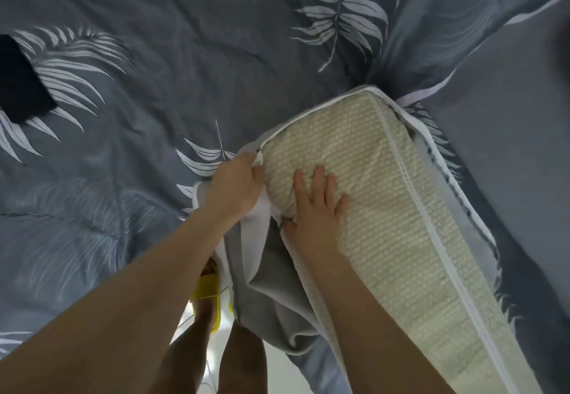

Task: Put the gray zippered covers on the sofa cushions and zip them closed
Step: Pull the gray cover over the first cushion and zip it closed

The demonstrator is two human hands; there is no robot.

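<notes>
Beige, soft-looking cushion (385, 208) lies at the bed's (154, 85) edge, half inside its limp gray cover (271, 295). Left hand (237, 187) grips the cover's edge by the zipper pull (260, 154). Right hand (314, 205), fingers spread, presses the cushion flat.

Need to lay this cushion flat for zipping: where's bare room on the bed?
Free: the leaf-print bedspread between the black object and the cushion; also the plain gray fabric right of it. Crowded: the near edge, where left hand, right hand and gray cover bunch.
</notes>
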